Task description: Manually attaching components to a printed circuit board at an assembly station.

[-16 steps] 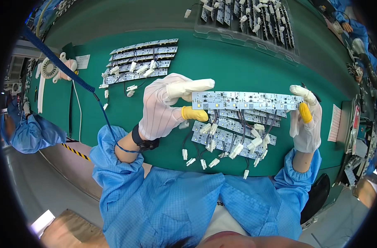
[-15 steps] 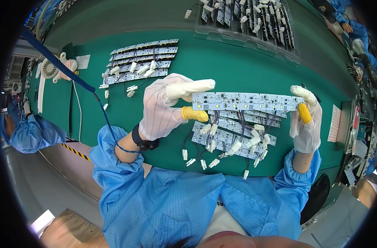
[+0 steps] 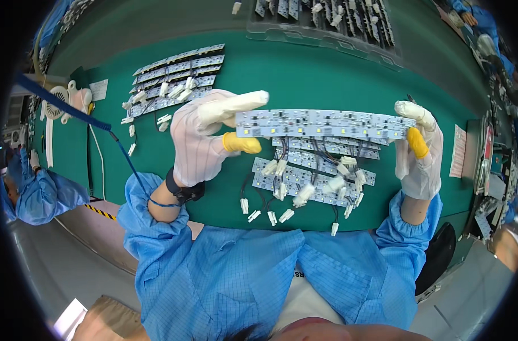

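A long white LED circuit board [image 3: 321,124] is held up level between my two gloved hands, its component side facing me. My left hand [image 3: 208,133] pinches its left end, with a yellow-tipped thumb below and a white-covered finger above. At the other end, my right hand [image 3: 421,148] grips the board the same way. Beneath it, several more LED boards [image 3: 296,181] lie on the green mat, with dark wires and white connectors [image 3: 304,195] spread over them. A dark band with a coiled blue cord circles my left wrist.
Further left on the green mat [image 3: 242,62] lies a row of several LED boards [image 3: 179,71]. A clear plastic tray [image 3: 327,42] packed with boards stands at the far side. A small fan [image 3: 57,99] sits far left, and a blue coiled cord [image 3: 71,102] crosses there. Co-workers are at both sides.
The view has shifted, so the mat's contents appear further left and higher. My left hand and the board have moved slightly left and up; both hands keep their grip.
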`<state>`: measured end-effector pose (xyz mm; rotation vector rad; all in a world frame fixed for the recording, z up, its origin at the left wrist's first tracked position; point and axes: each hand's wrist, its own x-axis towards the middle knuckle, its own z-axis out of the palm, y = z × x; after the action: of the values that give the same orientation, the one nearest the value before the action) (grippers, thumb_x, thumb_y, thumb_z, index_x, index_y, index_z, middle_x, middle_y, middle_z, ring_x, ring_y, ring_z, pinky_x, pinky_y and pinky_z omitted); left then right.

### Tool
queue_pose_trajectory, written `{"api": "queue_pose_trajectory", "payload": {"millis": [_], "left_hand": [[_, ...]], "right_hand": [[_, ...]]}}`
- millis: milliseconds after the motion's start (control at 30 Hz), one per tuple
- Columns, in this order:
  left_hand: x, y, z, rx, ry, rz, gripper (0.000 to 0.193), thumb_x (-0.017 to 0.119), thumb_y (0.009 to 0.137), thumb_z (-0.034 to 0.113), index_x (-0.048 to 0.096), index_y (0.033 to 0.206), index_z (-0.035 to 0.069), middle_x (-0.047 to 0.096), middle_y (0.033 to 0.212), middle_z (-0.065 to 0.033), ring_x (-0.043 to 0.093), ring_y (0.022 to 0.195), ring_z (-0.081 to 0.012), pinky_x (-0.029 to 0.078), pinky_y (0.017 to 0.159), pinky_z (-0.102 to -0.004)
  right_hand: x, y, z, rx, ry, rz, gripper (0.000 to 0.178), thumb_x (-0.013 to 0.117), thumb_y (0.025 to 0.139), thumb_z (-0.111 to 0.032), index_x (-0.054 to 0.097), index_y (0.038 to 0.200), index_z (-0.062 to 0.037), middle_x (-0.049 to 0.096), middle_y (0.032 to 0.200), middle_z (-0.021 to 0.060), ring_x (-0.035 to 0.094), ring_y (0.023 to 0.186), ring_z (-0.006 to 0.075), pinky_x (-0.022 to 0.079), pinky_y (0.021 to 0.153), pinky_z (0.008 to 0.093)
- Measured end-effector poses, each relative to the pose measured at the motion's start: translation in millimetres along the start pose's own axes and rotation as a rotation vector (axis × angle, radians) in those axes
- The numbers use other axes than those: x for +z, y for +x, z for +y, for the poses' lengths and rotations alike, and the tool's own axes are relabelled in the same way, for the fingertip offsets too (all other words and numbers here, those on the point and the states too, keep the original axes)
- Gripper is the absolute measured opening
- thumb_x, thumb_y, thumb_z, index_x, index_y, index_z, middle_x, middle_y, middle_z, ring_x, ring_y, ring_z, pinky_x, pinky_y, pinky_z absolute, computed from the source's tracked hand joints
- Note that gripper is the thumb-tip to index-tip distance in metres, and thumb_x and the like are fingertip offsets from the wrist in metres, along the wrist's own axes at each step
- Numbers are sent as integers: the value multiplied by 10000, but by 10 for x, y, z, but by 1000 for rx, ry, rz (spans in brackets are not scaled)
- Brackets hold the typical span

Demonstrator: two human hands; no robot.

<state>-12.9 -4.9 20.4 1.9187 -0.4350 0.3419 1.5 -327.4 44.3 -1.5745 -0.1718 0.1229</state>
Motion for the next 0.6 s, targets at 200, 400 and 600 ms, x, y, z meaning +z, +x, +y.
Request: {"api": "queue_pose_trajectory", "payload": {"millis": [200,400,600], "left_hand": [[38,-43,-110,23,-7,93,415,736,665,232,701,1014,10,661,842,-95,610,714,-171,469,641,-264],[50,-50,-176,23,-44,96,477,722,731,340,683,1017,-40,655,827,-103,599,713,-171,455,624,-261],[26,-81,-260,-75,52,123,619,686,761,477,647,1105,-35,669,912,-117,618,798,-167,481,724,-266]], "right_hand": [[12,-36,-111,5,-57,-43,440,639,848,-287,578,1142,35,621,871,67,515,616,66,367,578,184],[17,-19,-148,23,-111,-82,445,649,844,-313,593,1114,37,631,781,50,521,543,41,392,569,174],[8,-32,-237,119,-85,-100,400,639,853,-225,577,1140,47,600,628,19,464,386,23,371,468,138]]}}
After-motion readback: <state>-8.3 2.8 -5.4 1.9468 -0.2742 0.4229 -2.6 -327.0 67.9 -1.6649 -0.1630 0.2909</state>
